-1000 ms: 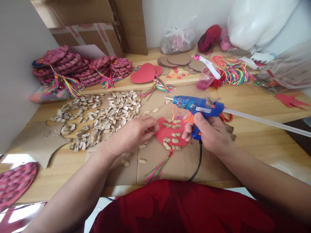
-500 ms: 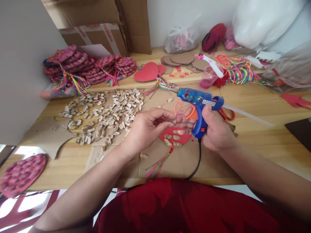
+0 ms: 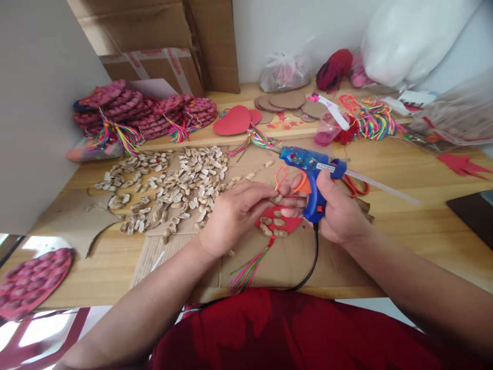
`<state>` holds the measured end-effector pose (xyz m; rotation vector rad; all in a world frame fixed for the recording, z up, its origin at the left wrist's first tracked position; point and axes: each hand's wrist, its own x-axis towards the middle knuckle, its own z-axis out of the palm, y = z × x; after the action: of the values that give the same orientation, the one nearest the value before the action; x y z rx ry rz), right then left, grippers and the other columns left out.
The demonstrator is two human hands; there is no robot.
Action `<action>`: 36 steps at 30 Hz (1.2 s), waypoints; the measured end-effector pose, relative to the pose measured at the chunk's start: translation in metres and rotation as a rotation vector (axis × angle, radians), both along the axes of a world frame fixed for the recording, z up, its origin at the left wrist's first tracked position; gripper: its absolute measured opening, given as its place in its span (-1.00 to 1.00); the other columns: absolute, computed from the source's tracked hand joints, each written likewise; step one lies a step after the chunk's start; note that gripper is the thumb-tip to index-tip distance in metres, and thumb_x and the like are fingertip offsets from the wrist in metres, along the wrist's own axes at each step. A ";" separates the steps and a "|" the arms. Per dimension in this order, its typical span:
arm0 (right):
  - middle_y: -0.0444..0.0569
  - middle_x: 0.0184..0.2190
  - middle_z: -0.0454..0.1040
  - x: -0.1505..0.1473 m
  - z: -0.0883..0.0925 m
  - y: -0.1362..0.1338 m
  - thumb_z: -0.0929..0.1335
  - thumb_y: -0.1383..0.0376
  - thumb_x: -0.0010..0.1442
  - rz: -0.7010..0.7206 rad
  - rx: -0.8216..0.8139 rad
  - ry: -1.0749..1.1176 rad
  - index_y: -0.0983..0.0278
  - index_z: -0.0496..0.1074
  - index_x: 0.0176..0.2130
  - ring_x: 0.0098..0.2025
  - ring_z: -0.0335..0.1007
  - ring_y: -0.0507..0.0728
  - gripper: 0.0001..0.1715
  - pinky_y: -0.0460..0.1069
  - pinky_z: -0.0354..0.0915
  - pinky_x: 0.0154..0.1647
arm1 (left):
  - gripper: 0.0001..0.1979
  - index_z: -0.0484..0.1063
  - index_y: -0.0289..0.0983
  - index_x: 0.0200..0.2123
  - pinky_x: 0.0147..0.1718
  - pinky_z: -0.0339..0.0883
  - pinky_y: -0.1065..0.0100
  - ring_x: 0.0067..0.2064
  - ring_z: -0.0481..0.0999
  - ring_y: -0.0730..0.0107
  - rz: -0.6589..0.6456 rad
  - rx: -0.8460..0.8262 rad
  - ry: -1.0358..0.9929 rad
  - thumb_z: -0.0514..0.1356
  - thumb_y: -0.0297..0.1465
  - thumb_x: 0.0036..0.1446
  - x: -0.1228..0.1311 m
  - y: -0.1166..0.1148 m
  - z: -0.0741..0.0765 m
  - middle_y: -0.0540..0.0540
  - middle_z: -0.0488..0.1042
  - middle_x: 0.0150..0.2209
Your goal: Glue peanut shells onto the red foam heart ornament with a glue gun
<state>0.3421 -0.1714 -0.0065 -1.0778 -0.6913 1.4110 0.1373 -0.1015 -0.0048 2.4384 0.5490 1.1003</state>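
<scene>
My right hand [image 3: 339,213] is closed round the handle of a blue glue gun [image 3: 311,167], whose nozzle points left and whose clear glue stick juts out to the right. My left hand [image 3: 234,216] pinches a peanut shell [image 3: 276,198] between thumb and fingers, right beside my right hand's fingertips. Just below both hands lies a red heart [image 3: 279,223] with several shells stuck on it and a rainbow tassel [image 3: 248,270] trailing toward me. It rests on a sheet of cardboard [image 3: 285,262].
A spread of loose peanut shells [image 3: 173,187] lies to the left. Stacks of finished pink hearts [image 3: 134,113] stand at the back left, a plain red heart [image 3: 233,121], cardboard cutouts, coloured cords [image 3: 375,118] and plastic bags behind. Another finished heart [image 3: 31,282] lies at near left.
My left hand lifted off the heart and brought a shell up to meet my right hand's fingers; the glue gun shifted slightly left and lower.
</scene>
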 end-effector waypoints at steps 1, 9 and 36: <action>0.00 -0.25 0.67 0.000 0.000 0.000 0.52 -0.32 0.01 -0.002 0.001 0.001 0.12 0.54 -0.26 -0.05 0.68 0.34 -0.37 0.12 0.66 -0.24 | -0.81 0.58 -0.29 -0.04 -0.06 0.53 0.43 -0.11 0.66 0.44 0.012 0.007 0.003 0.34 -0.49 0.28 0.000 0.000 -0.001 -0.11 0.68 -0.12; -0.02 -0.24 0.67 -0.002 0.001 0.000 0.48 -0.30 0.08 0.027 0.014 -0.029 0.12 0.52 -0.22 -0.13 0.69 0.27 -0.39 0.06 0.64 -0.27 | -0.81 0.59 -0.29 -0.03 -0.08 0.53 0.42 -0.10 0.64 0.43 -0.019 -0.003 0.000 0.31 -0.51 0.30 -0.004 0.004 -0.003 -0.12 0.67 -0.12; -0.03 -0.45 0.55 0.003 -0.001 0.007 0.49 -0.29 0.08 -0.106 0.007 -0.132 0.16 0.41 -0.36 -0.31 0.65 0.24 -0.38 0.00 0.51 -0.57 | -0.94 0.58 -0.27 -0.18 -0.22 0.39 0.40 -0.24 0.58 0.38 -0.110 -0.044 0.428 0.31 -0.48 0.28 -0.030 0.035 0.003 -0.07 0.63 -0.23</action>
<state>0.3454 -0.1644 -0.0071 -1.1932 -0.7217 1.2544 0.1075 -0.0665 -0.0019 2.6381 0.5490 0.5150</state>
